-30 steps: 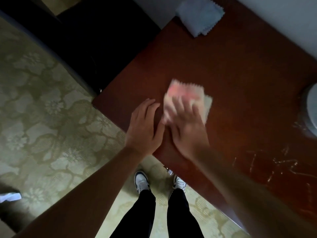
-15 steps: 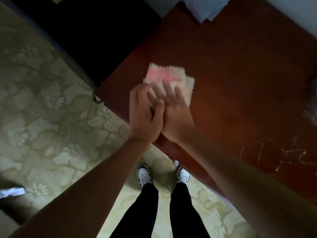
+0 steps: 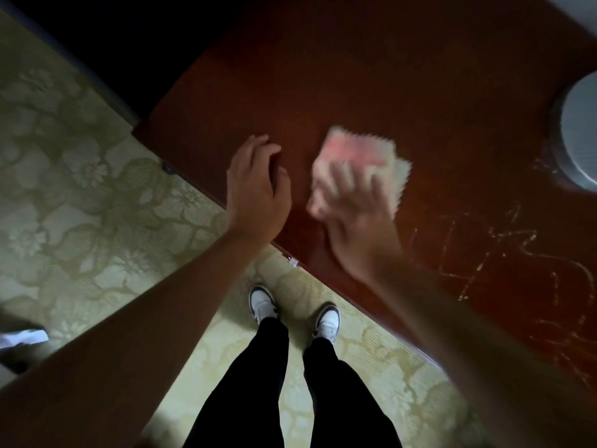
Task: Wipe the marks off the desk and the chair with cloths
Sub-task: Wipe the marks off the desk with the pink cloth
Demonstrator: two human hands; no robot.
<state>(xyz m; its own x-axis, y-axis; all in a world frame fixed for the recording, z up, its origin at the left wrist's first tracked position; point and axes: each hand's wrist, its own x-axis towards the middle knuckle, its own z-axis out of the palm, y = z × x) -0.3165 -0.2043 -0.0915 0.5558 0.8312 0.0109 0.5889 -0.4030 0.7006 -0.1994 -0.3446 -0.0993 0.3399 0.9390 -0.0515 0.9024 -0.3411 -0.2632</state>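
Note:
A dark red wooden desk (image 3: 387,76) fills the upper right of the head view. My right hand (image 3: 355,215), blurred, presses a folded pink and white cloth (image 3: 361,150) flat onto the desk top with spread fingers. To its left, my left hand (image 3: 258,192) rests near the desk's front edge, fingers relaxed and holding nothing. Pale scribbled marks (image 3: 504,253) cover the desk surface to the right of the cloth. No chair is in view.
A round grey-white object (image 3: 581,130) stands on the desk at the right edge. Patterned carpet (image 3: 80,205) lies left of and below the desk. My feet in white shoes (image 3: 263,303) stand by the desk edge. Something white (image 3: 22,337) lies on the floor far left.
My right hand has slid the cloth to the right, away from my left hand. The two hands, touching half a second ago, are apart. The blue cloth at the desk's far end has left the view.

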